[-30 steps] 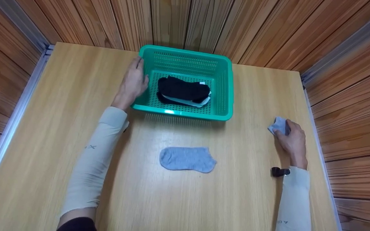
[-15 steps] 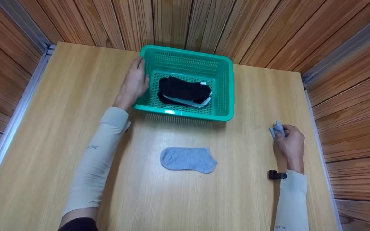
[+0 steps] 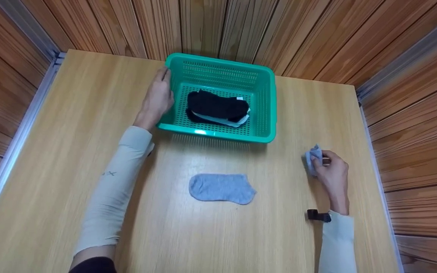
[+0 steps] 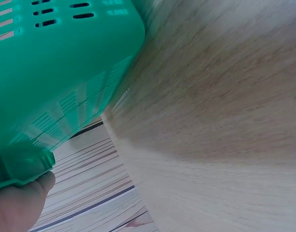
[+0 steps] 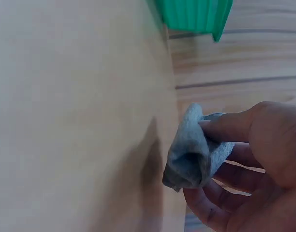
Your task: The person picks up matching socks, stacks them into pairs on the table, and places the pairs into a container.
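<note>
My left hand (image 3: 155, 98) grips the left rim of a green plastic basket (image 3: 218, 133), its thumb on the inner side. In the left wrist view a finger curls at the rim, next to the basket's slotted wall (image 4: 66, 67). Over the right part of the table my right hand (image 3: 332, 176) pinches a grey sock (image 3: 314, 159) between thumb and fingers. The right wrist view shows that sock (image 5: 189, 150) bunched and folded, raised above its shadow. Another grey sock (image 3: 222, 188) lies flat in front of the basket, toe to the left.
Inside the basket lies a stack of folded socks, a black one (image 3: 218, 105) on top and a pale one (image 3: 241, 120) beneath. The wooden table (image 3: 188, 242) meets plank-patterned walls (image 3: 237, 34) at the back and sides.
My right hand has lifted the grey sock from the table's right side and moved it left and slightly nearer. The left hand, the basket and the flat sock have stayed put.
</note>
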`<action>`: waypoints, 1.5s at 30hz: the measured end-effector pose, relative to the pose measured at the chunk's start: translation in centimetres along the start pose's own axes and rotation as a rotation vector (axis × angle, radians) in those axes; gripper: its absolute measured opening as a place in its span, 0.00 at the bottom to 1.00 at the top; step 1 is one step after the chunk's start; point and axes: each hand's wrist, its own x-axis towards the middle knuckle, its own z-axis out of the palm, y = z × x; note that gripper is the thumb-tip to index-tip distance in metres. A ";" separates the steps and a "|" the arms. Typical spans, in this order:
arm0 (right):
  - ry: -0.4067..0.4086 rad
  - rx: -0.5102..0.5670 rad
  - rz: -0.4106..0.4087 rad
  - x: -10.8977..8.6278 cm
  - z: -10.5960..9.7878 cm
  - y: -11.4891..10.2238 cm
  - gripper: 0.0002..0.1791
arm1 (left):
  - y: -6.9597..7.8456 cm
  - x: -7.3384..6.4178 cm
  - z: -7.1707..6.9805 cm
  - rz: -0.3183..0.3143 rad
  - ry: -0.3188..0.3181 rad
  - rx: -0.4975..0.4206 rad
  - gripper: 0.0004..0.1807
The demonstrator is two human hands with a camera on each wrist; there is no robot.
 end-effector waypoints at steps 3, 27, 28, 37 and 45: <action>0.015 0.020 -0.041 -0.8 0.6 -1.0 0.19 | 0.0 0.0 0.1 0.029 0.036 0.021 0.29; -0.168 0.198 -0.178 -8.1 6.7 -8.0 0.16 | 0.3 -0.5 -1.1 -0.019 0.029 0.016 0.30; -0.171 0.207 -0.179 -8.2 6.9 -8.3 0.16 | 0.6 -0.7 -1.3 -0.002 0.051 0.018 0.29; -0.187 0.309 -0.246 -9.2 7.7 -9.2 0.15 | 6.4 -6.5 -1.5 0.404 0.333 -0.017 0.18; -0.268 0.396 -0.220 -10.3 8.4 -10.4 0.16 | 10.7 -14.5 3.3 0.661 0.058 -0.052 0.14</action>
